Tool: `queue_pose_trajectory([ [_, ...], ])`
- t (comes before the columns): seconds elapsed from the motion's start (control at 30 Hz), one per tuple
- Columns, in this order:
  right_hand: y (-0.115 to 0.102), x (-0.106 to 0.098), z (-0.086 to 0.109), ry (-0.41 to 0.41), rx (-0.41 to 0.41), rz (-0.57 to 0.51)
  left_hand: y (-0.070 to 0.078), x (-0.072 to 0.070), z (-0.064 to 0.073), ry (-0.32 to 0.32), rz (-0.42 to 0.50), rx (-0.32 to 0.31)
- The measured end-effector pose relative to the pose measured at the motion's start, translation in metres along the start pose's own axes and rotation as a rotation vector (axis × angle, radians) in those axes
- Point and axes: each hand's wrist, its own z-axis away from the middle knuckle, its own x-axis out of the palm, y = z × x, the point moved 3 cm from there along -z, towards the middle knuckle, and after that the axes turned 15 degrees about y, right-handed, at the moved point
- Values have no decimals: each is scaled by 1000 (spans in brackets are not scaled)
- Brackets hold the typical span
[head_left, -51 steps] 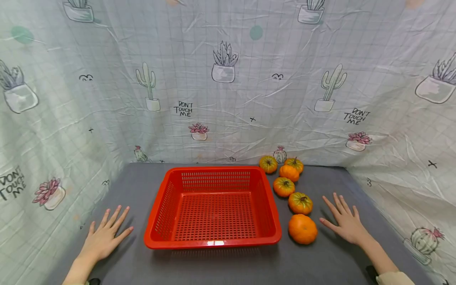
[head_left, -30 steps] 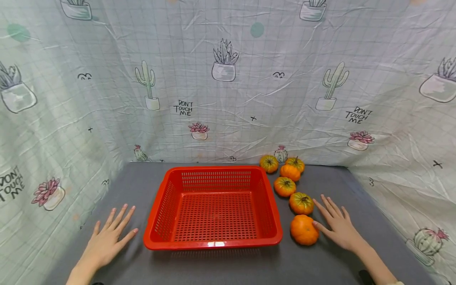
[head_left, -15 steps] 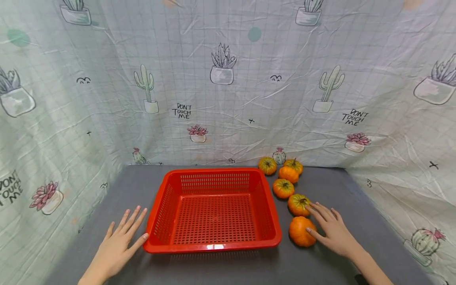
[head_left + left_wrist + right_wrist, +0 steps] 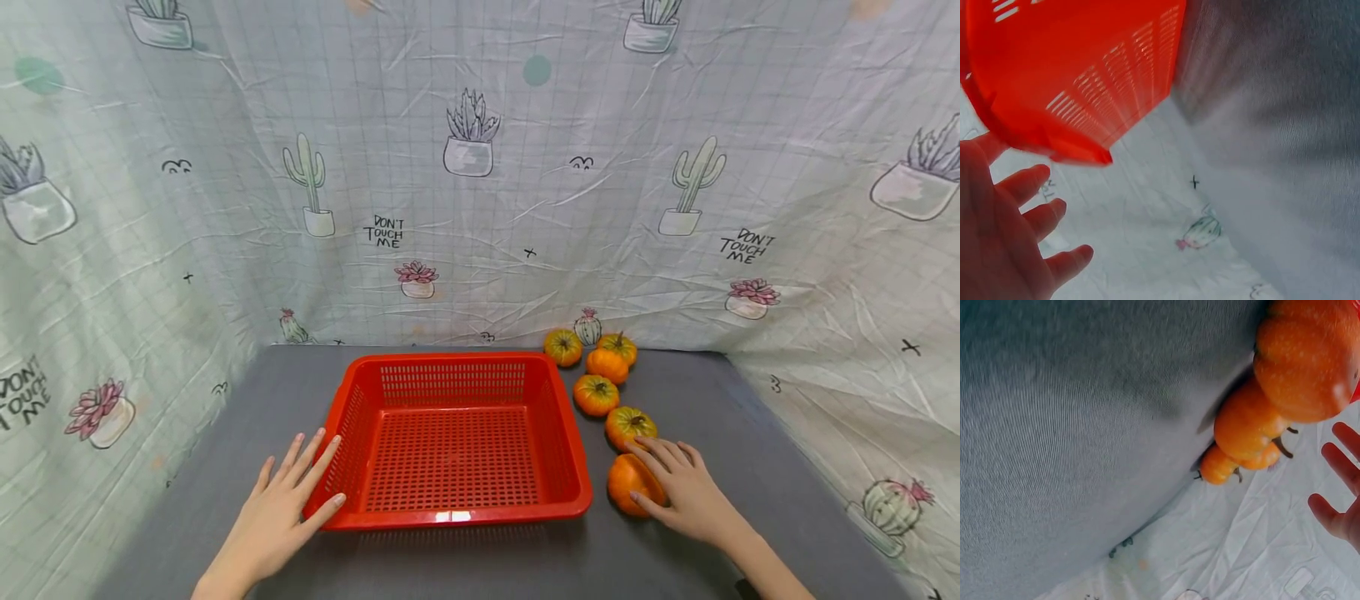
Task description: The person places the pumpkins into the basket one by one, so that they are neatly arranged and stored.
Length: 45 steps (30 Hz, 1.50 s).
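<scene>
A red plastic basket [image 4: 450, 521] with slotted walls stands on the grey table. My left hand [image 4: 273, 517] is spread at its left rim, fingers extended over the edge; in the left wrist view the fingers [image 4: 1044, 219] lie beside the basket wall [image 4: 1116, 81]. On the right, my right hand [image 4: 690, 500] reaches over the nearest orange pumpkin [image 4: 628, 485], fingers lightly bent and not wrapped round it. In the right wrist view those fingers [image 4: 1341, 465] appear apart from the large pumpkin [image 4: 1307, 359]. Just behind sits a yellow-green and orange pumpkin [image 4: 628, 425], close to the fingertips.
Several more small pumpkins trail back along the basket's right side, among them a striped one [image 4: 596, 395], an orange one [image 4: 607, 365] and a yellowish one [image 4: 562, 347]. A printed cactus curtain [image 4: 480, 217] hangs round the back and sides of the grey table [image 4: 465, 571].
My left hand has moved right, from the bare table to the basket's left rim. My right hand has moved left until it is over the nearest pumpkin. Basket and pumpkins look unmoved.
</scene>
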Motion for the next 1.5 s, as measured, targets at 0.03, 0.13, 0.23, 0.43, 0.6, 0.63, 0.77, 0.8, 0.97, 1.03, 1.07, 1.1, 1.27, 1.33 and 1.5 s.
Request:
queue_pose_trajectory([
  [0.03, -1, 1, 1, 4, -10, 3, 0, 2, 0, -8, 2, -5],
  [0.13, -6, 5, 3, 5, -40, 16, 0, 9, 0, -35, 4, -29],
  [0.23, -10, 8, 3, 6, -68, 30, -1, 12, 0, -43, 1, -41],
  [0.43, -12, 8, 3, 0, -112, 49, 2, 10, -4, -41, -11, -44],
  [0.6, -11, 8, 5, -1, -145, 68, 3, 13, -5, -37, -28, -42],
  [0.63, -11, 9, 5, -1, -151, 73, 3, 14, -5, -33, -31, -40],
  [0.77, -10, 12, 5, -14, -155, 84, 2, 15, -4, -25, -33, -35],
  [0.8, -9, 13, 5, -18, -154, 88, 1, 15, -3, -25, -34, -36],
  [0.97, -8, 16, 3, -25, -149, 116, 0, 16, -3, -23, -38, -40],
  [1.03, -7, 17, 3, -24, -145, 130, 0, 16, -3, -26, -36, -43],
  [1.07, -7, 17, 3, -22, -142, 132, 0, 16, -4, -28, -33, -45],
  [1.1, -6, 17, 3, -18, -140, 135, 0, 15, -4, -28, -34, -46],
  [1.27, -6, 18, 2, 7, -138, 155, 0, 15, -5, -22, -38, -46],
  [1.33, -6, 18, 1, 13, -138, 167, 0, 15, -5, -16, -41, -42],
  [1.5, -6, 17, 0, 10, -135, 216, 0, 16, -4, -7, -37, -36],
])
